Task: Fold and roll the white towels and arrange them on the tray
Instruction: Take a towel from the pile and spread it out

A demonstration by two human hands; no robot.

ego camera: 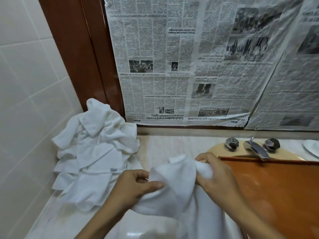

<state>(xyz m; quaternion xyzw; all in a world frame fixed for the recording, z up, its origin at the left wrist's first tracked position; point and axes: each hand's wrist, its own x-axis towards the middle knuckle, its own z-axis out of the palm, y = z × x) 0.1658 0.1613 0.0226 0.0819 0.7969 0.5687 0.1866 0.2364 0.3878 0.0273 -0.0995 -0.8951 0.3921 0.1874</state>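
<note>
Both hands are at the front middle of the counter (164, 145), holding one white towel (176, 187) between them. The left hand (138, 185) pinches the towel's left edge between thumb and curled fingers. The right hand (219, 178) has its fingers curled round a bunched part of the towel's upper right side. The towel is raised into a peak between the two hands, and the rest of it hangs down toward the counter's front edge, loose and unfolded

A pile of towels (96, 152), crumpled and white, fills the back left corner of the counter against the tiled wall (25, 83); one of them shows a small label. The pile lies just beside the left hand, not touching it

The tray (276, 195), flat and orange-brown, takes up the right side of the counter, its left edge close to the right hand. No towel lies on the part of it that shows. Behind its back edge stand a metal tap (257, 149) and two knobs (232, 144). Sheets of newspaper (189, 66) cover the wall behind the counter, hung upside down
</note>
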